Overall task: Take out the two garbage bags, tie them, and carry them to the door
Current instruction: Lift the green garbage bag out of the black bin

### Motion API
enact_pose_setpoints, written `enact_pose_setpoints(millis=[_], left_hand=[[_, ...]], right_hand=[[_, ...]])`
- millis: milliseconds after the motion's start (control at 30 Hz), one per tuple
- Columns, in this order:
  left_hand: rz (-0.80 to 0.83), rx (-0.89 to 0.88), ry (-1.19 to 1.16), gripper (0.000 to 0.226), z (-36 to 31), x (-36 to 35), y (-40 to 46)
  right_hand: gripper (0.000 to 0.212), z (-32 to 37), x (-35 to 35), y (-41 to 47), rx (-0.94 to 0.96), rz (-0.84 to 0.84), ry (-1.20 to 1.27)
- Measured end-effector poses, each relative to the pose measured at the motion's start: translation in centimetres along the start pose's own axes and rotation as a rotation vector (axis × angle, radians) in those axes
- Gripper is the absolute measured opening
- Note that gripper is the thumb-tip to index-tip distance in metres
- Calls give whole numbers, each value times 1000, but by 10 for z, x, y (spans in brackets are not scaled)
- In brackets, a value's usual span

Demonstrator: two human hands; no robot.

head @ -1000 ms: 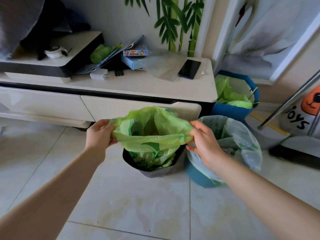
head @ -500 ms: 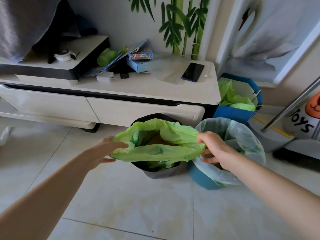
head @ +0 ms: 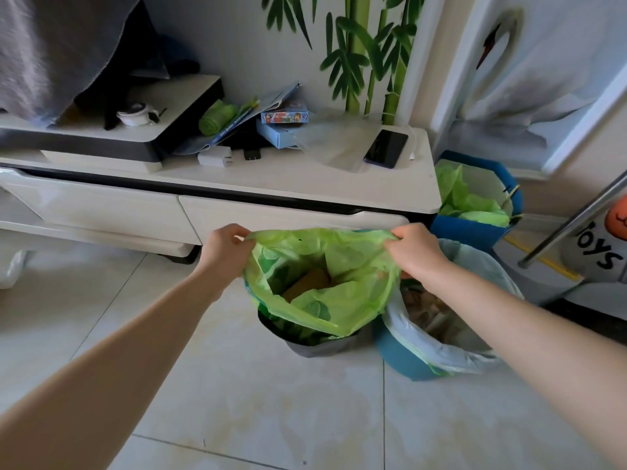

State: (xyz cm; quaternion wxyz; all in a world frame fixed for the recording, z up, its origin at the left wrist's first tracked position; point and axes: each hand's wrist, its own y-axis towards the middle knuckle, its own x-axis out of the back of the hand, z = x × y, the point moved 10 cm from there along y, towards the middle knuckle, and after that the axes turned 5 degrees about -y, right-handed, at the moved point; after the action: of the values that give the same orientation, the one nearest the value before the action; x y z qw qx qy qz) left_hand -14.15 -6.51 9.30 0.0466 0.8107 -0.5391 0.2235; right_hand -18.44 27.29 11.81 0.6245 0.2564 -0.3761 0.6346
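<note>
The left hand and the right hand each pinch one side of the rim of the green garbage bag, fingers closed on the thin plastic. Compared with half a second ago, the hands are further apart and higher, so the mouth of the bag is now pulled wide open and a brown item shows inside. Its bottom sits in the dark bin on the floor, just beside the blue bin lined with the pale garbage bag.

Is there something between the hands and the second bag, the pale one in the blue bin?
Nothing visible blocks it. The pale bag sits open beside the green bag, just under the right hand. Both the right and the left hand are busy gripping the green bag's rim.
</note>
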Motion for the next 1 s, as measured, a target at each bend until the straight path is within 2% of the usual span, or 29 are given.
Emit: enact_pose_setpoints(millis=[300, 400, 700, 867, 1000], left_hand=[[-135, -75, -368, 16, -72, 47, -11], [-181, -122, -425, 17, -109, 66, -25], [-212, -229, -491, 8, -198, 120, -99], [-244, -263, -488, 12, -223, 149, -145], [-243, -279, -493, 14, -230, 161, -182]], right_hand=[[25, 64, 107, -3, 125, -294, 171], [22, 83, 139, -18, 139, -330, 283], [29, 127, 226, -90, 266, -424, 297], [27, 132, 258, -133, 315, -474, 340], [20, 126, 269, -163, 337, -453, 426]])
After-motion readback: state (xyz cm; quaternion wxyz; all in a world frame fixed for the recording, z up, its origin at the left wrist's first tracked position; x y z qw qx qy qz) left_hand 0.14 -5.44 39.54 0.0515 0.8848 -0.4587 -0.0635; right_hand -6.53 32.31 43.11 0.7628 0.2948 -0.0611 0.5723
